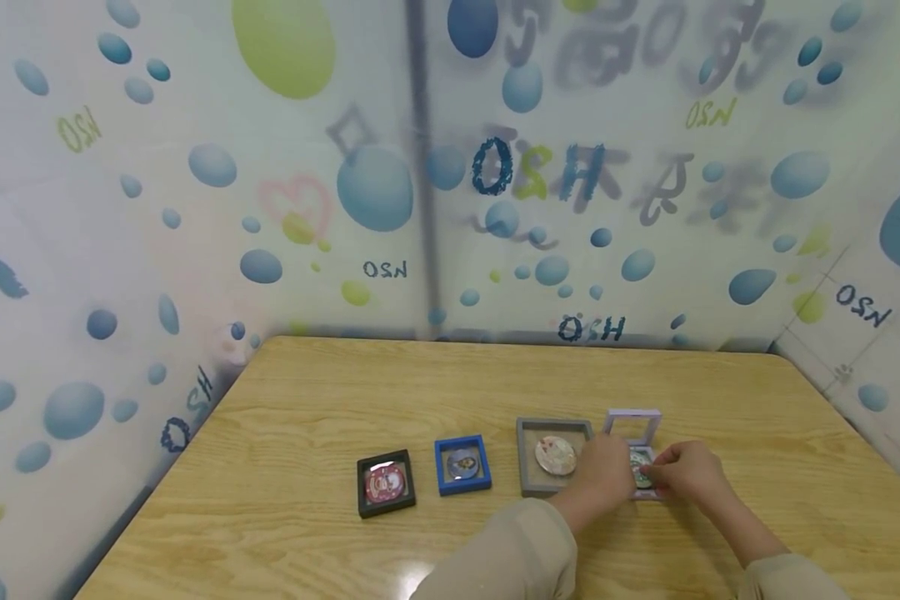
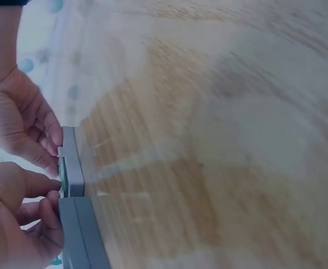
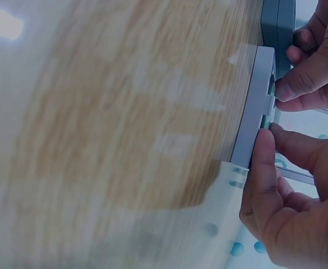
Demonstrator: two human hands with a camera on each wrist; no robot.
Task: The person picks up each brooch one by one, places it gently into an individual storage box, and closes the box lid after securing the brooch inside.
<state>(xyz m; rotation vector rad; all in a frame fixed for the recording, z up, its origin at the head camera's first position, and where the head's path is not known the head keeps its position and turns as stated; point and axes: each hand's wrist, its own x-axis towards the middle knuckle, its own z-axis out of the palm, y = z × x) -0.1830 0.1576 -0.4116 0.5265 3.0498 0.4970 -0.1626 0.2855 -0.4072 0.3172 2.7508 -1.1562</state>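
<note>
A lilac hinged display case [image 1: 645,495] lies on the table with its windowed lid [image 1: 651,430] raised. Inside it sits a round green-patterned badge [image 1: 640,469], partly covered by fingers. My left hand [image 1: 606,473] reaches in from the left, thumb and index fingertips pinching at the case's front wall, beside the badge, as the right wrist view shows. From the right, my right hand [image 1: 692,472] grips the case's edge, one finger along the outer wall [image 3: 252,112] and the thumb at the badge's rim. The left hand partly hides a grey display case [image 1: 527,467] holding a round pale badge [image 1: 555,455].
Further left on the wooden table [image 1: 307,392] are a blue display case [image 1: 441,467] with a round badge and a black one [image 1: 363,492] with a red badge. A printed curtain [image 1: 307,292] hangs behind the table's far edge.
</note>
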